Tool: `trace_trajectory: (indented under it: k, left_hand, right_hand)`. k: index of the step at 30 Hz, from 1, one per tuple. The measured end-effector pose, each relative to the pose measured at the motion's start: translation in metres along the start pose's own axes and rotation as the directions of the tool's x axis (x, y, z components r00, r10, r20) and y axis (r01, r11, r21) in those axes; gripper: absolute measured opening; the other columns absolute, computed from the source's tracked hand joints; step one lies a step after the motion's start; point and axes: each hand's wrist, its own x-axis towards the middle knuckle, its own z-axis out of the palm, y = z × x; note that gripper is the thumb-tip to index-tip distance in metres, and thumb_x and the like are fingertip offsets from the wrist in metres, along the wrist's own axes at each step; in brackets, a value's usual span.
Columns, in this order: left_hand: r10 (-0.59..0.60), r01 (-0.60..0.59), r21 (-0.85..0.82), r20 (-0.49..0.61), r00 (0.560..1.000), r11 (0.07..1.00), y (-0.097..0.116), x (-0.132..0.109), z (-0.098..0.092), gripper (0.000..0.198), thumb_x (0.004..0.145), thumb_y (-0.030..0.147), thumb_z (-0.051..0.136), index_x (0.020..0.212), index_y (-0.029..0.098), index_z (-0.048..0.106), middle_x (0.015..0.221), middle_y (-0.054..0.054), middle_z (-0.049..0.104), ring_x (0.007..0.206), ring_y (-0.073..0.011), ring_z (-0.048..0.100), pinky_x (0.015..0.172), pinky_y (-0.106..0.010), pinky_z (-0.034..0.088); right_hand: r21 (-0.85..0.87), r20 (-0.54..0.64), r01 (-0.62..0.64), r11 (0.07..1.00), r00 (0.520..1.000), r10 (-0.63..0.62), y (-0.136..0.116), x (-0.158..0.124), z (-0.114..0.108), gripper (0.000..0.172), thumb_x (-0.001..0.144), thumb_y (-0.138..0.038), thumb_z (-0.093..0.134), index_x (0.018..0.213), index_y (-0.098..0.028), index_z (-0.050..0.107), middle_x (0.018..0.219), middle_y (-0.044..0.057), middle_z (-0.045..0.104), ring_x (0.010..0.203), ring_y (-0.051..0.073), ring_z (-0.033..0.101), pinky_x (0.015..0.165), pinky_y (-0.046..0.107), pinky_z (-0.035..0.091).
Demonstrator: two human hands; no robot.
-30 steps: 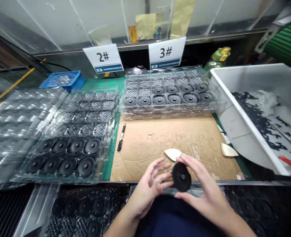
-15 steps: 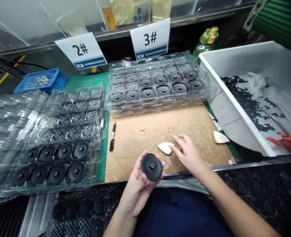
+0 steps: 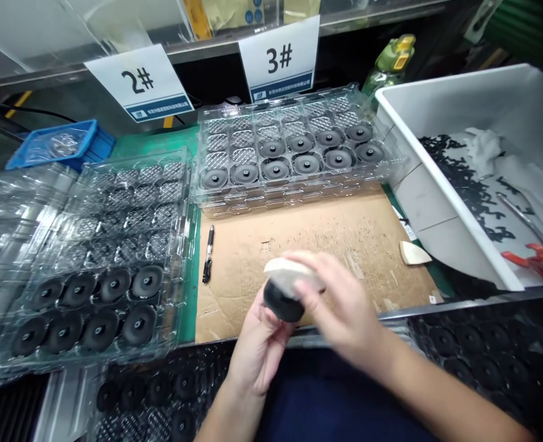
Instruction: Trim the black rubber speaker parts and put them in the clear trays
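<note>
My left hand [image 3: 257, 344] is closed around a round black disc [image 3: 283, 304] with a hub at its middle, held above the front of the cardboard. My right hand [image 3: 345, 301] grips a white pointed pad [image 3: 287, 273], blurred by motion. The pad lies over the upper part of the disc and hides its hub; whether it presses on the face I cannot tell. Another cream pointed pad [image 3: 414, 253] rests at the right of the cardboard [image 3: 234, 294]. On the left of the cardboard lies a black pen [image 3: 209, 253].
Clear plastic trays with black discs stand at the back [image 3: 299, 184] and at the left [image 3: 186, 245]. A white bin [image 3: 441, 202] with small black pieces and a red-handled tool [image 3: 541, 264] is at the right. A blue basket [image 3: 85, 144] and a green bottle [image 3: 389, 64] stand behind.
My right hand has picked up the white pad from the cardboard and moved it left, over the black disc. The disc in my left hand has tilted slightly.
</note>
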Motion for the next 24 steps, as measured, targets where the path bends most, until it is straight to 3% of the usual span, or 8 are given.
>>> trace_trajectory:
  k: [2, 5, 8, 10, 13, 18, 22, 24]
  left_hand:
    - [-0.005, 0.005, 0.026, -0.002, 1.000, 1.000, 0.000, 0.001, 0.005, 0.054, 0.069, 0.031, 0.072, 0.120, 0.023, 0.054, 0.107, -0.007, 0.066, 0.106, -0.0233, 0.059, 0.090, -0.032, 0.048]
    - [0.025, -0.023, 0.061, -0.030, 0.999, 0.998, 0.001, -0.001, 0.011, 0.053, 0.067, 0.031, 0.074, 0.118, 0.027, 0.056, 0.114, -0.005, 0.063, 0.106, -0.0228, 0.059, 0.086, -0.030, 0.050]
    - [0.014, -0.012, 0.091, -0.020, 1.000, 0.996, 0.004, -0.006, 0.016, 0.052, 0.067, 0.029, 0.075, 0.116, 0.026, 0.058, 0.111, -0.005, 0.065, 0.106, -0.0219, 0.059, 0.088, -0.030, 0.050]
    - [0.016, -0.016, 0.099, -0.002, 1.000, 0.995, 0.007, -0.008, 0.019, 0.054, 0.062, 0.030, 0.078, 0.113, 0.026, 0.061, 0.109, -0.005, 0.066, 0.104, -0.0225, 0.060, 0.091, -0.031, 0.048]
    - [0.035, -0.035, 0.095, -0.002, 0.999, 0.995, 0.011, -0.010, 0.022, 0.054, 0.055, 0.029, 0.081, 0.107, 0.029, 0.064, 0.107, -0.002, 0.068, 0.099, -0.0220, 0.063, 0.089, -0.029, 0.049]
    - [-0.029, 0.025, 0.144, 0.023, 0.999, 0.989, 0.007, -0.011, 0.030, 0.037, 0.061, 0.024, 0.079, 0.097, 0.023, 0.068, 0.094, -0.003, 0.070, 0.095, -0.0215, 0.063, 0.084, -0.029, 0.050]
    - [-0.074, 0.067, 0.116, 0.054, 0.996, 0.991, 0.009, -0.016, 0.033, 0.052, 0.053, 0.028, 0.082, 0.103, 0.027, 0.066, 0.104, -0.004, 0.069, 0.095, -0.0227, 0.063, 0.084, -0.029, 0.050]
    - [-0.104, 0.098, 0.123, 0.043, 0.994, 0.988, 0.008, -0.016, 0.034, 0.060, 0.047, 0.029, 0.085, 0.104, 0.024, 0.066, 0.105, -0.005, 0.069, 0.095, -0.0222, 0.063, 0.083, -0.025, 0.049]
  right_hand:
    - [0.046, 0.086, 0.098, 0.994, 0.991, -0.101, -0.022, 0.002, -0.005, 0.031, 0.088, -0.015, 0.041, 0.118, -0.018, 0.049, 0.100, 0.006, 0.062, 0.088, 0.017, 0.055, 0.079, 0.033, 0.043]
    - [0.074, 0.257, 0.107, 0.991, 0.959, -0.123, -0.036, 0.005, -0.007, 0.028, 0.088, -0.011, 0.041, 0.112, -0.017, 0.053, 0.091, 0.003, 0.063, 0.079, 0.014, 0.054, 0.073, 0.029, 0.041]
    - [0.000, 0.086, 0.165, 0.986, 0.983, -0.164, -0.036, 0.007, -0.007, 0.028, 0.088, -0.014, 0.040, 0.113, -0.012, 0.053, 0.092, 0.007, 0.063, 0.080, 0.017, 0.054, 0.074, 0.033, 0.039]
    - [-0.014, 0.038, 0.229, 0.973, 0.973, -0.228, -0.036, 0.004, -0.007, 0.031, 0.087, -0.013, 0.040, 0.116, -0.009, 0.051, 0.090, 0.009, 0.063, 0.079, 0.018, 0.054, 0.072, 0.034, 0.039]
    - [0.028, 0.128, 0.258, 0.966, 0.957, -0.259, -0.038, 0.000, -0.008, 0.029, 0.086, -0.010, 0.041, 0.113, -0.011, 0.053, 0.085, 0.007, 0.064, 0.074, 0.016, 0.054, 0.069, 0.031, 0.040]
    - [-0.036, 0.010, 0.230, 0.973, 0.973, -0.229, -0.040, 0.004, -0.017, 0.030, 0.087, -0.013, 0.039, 0.113, -0.008, 0.052, 0.090, 0.010, 0.063, 0.077, 0.019, 0.054, 0.070, 0.035, 0.040]
    - [-0.025, 0.197, 0.227, 0.974, 0.956, -0.218, -0.040, -0.015, -0.040, 0.030, 0.086, -0.011, 0.041, 0.113, -0.016, 0.053, 0.085, 0.005, 0.064, 0.074, 0.017, 0.055, 0.067, 0.031, 0.041]
    - [-0.125, 0.176, 0.145, 0.982, 0.977, -0.122, -0.039, -0.021, -0.051, 0.032, 0.086, -0.010, 0.041, 0.115, -0.016, 0.053, 0.082, 0.004, 0.063, 0.070, 0.016, 0.053, 0.064, 0.030, 0.039]
